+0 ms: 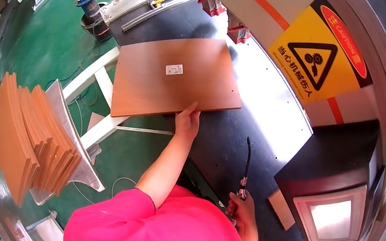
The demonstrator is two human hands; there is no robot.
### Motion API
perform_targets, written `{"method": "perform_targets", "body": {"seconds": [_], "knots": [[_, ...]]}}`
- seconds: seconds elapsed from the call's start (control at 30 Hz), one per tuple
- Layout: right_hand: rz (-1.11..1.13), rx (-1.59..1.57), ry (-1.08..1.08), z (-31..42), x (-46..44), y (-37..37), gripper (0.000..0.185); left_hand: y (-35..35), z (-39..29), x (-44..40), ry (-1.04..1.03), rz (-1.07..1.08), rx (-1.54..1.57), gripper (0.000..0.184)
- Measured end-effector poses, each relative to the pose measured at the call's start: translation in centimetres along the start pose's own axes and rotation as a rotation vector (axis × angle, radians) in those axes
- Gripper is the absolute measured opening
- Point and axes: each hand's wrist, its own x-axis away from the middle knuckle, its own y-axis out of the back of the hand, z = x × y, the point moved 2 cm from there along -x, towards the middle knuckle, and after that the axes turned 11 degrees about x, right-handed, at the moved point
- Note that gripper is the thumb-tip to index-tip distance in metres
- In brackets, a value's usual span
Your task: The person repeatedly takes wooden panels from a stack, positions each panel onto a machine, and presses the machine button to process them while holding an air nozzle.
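A brown wood-look panel [146,80] with a small white label [174,69] extends over the dark machine table and past its left edge. My left hand [187,122] grips the panel's near edge, thumb on top and fingers hidden underneath. In my right hand [243,208], lower right, is an air blow gun [243,183] with a thin, slightly bent black nozzle pointing forward. My fingers are wrapped around its body, which hides most of the handle. The nozzle tip is apart from the panel.
Several brown panels [23,139] are stacked at left on a metal-topped support [88,174]. A white frame [91,74] stands beside the table [218,150]. At right are a black-housed monitor [332,213], a small brown strip [281,208] and a yellow caution sign [319,55]. A dark bucket [94,29] stands behind.
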Motion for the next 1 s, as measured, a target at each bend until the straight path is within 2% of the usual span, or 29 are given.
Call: {"method": "perform_targets", "body": {"seconds": [0.1,0.2,0.3,0.4,0.43,0.5,0.53,0.63,0.73,0.77,0.9,1.0], "knots": [[-0.025,-0.02,0.008,1.3,0.0,-0.6,0.026,-3.8,1.0,-0.7,0.034,-0.129,-0.135,0.037],[-0.044,-0.056,0.014,2.0,-0.1,-1.1,0.025,-4.1,1.6,-2.5,0.34,-0.261,-0.249,0.039],[-0.055,-0.091,0.017,2.5,-0.3,-1.6,0.026,-5.9,0.3,-2.7,0.773,-0.233,-0.524,0.037],[-0.066,-0.12,0.017,3.4,-0.2,-2.4,0.026,-8.3,-2.9,-2.8,0.596,0.26,-0.914,0.04],[-0.078,-0.104,0.011,3.5,-0.3,-2.5,0.025,-7.5,-4.2,-4.5,0.36,0.439,-1.028,0.055],[-0.099,-0.071,0.008,3.7,-0.5,-2.8,0.023,-6.8,-8.1,-7.3,-0.291,0.634,-1.894,0.064],[-0.103,-0.056,0.002,3.9,-0.7,-2.9,0.022,-7.1,-9.0,-8.0,-0.68,0.703,-2.291,0.068],[-0.088,0.001,0.013,4.8,-1.3,-4.0,0.022,-5.5,-8.7,-10.9,-0.602,0.701,-2.27,0.075],[-0.029,0.104,0.056,6.0,-2.0,-5.5,0.023,-5.1,-6.3,-15.3,-0.799,0.661,-2.238,0.074],[-0.02,0.146,0.068,6.2,-2.4,-6.1,0.022,-5.4,-5.5,-16.7,-0.803,0.635,-2.227,0.073],[-0.034,0.312,0.078,6.9,-3.2,-7.3,0.022,-7.2,-1.9,-19.7,-0.76,0.422,-2.236,0.072],[-0.059,0.319,0.105,6.8,-3.7,-7.5,0.022,-7.7,-0.5,-20.8,-0.778,0.317,-2.25,0.073]]}}
